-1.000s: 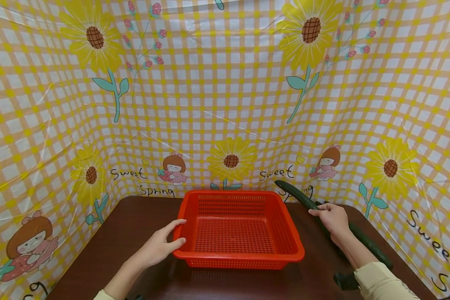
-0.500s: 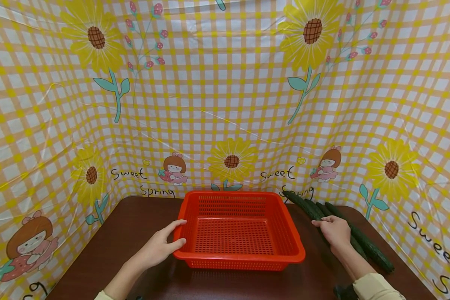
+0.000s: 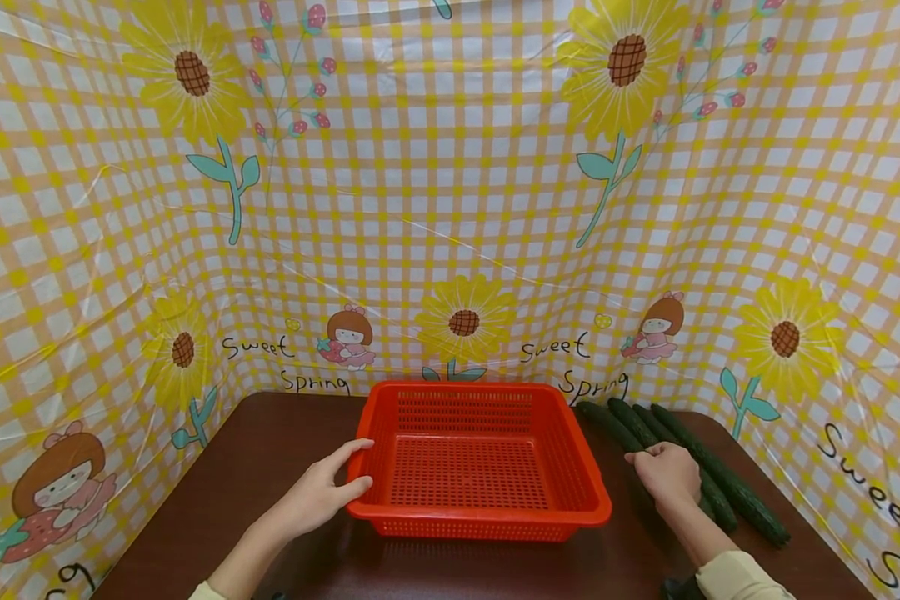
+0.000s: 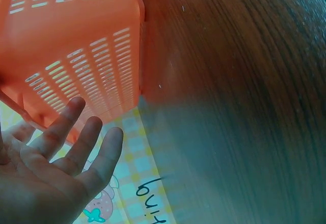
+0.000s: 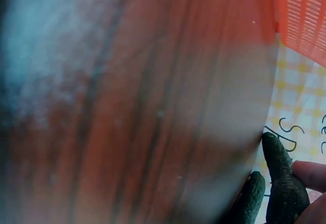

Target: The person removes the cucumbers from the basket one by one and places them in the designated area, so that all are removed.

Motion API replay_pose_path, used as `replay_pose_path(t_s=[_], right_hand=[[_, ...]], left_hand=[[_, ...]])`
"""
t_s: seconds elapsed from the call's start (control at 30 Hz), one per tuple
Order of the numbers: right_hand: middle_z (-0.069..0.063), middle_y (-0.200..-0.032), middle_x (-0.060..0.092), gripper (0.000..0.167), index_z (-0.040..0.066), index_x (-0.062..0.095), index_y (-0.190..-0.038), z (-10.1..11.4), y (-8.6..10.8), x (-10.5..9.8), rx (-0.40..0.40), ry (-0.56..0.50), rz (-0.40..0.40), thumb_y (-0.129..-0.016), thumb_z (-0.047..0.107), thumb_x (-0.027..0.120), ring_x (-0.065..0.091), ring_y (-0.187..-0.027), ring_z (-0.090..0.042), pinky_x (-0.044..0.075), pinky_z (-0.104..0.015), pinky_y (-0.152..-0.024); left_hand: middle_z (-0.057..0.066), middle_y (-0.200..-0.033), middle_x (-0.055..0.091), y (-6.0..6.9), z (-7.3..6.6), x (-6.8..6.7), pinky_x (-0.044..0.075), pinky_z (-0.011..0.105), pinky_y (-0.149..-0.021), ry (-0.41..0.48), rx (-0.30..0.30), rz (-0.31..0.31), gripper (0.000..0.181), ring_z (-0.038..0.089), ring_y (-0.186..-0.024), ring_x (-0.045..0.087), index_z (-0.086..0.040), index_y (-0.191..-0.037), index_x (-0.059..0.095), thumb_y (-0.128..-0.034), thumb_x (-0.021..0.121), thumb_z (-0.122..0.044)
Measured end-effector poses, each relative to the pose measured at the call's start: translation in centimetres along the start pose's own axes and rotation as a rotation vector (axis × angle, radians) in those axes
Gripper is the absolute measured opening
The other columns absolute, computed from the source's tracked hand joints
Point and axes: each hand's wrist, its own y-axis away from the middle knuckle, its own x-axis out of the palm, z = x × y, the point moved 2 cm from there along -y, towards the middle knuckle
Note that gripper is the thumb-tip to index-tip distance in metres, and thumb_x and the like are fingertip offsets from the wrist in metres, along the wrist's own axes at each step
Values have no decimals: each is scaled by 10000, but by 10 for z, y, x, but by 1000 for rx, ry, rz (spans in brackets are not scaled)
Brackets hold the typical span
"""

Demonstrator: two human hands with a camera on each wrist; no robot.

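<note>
A red plastic basket [image 3: 465, 471] with slotted walls stands on the dark table. My left hand [image 3: 318, 492] rests on its left rim with thumb and forefinger; in the left wrist view the other fingers [image 4: 109, 150] spread loosely beside the wall. On the right, my right hand [image 3: 669, 479] grips the leftmost cucumber [image 3: 607, 423], which lies low beside several others. Its near end is hidden under the hand and forearm. A neighbouring cucumber [image 3: 735, 487] lies farther right, slanting the same way. In the right wrist view a digit presses on a cucumber [image 5: 276, 155].
A checked cloth [image 3: 450, 208] with printed sunflowers rises behind and on both sides of the table [image 3: 270, 433]. A dark object [image 3: 678, 588], partly cut off, sits by the right sleeve at the bottom edge.
My right hand has lowered its cucumber, so the far tip drops from above the table's back edge to beside the other cucumbers. My left hand stays at the basket rim.
</note>
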Motion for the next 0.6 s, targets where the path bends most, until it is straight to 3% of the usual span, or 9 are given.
replay_pose_path(t_s=[0.23, 0.6], right_hand=[[21, -512, 387, 369, 167, 474, -569, -4, -6, 2, 45, 88, 26, -853, 313, 659, 463, -559, -246, 353, -340, -451], [-20, -570, 405, 292, 169, 441, -568, -5, -9, -2, 24, 238, 111, -814, 263, 567, 499, -580, -272, 379, -371, -483]], left_hand=[[124, -1436, 555, -1, -1, -1, 403, 591, -1063, 6, 6, 4, 527, 290, -1304, 522, -239, -1451, 502, -964, 670, -349], [131, -1430, 557, 0, -2, -2, 419, 582, -1044, 12, 4, 15, 530, 293, -1294, 528, -250, -1454, 495, -965, 665, -369]])
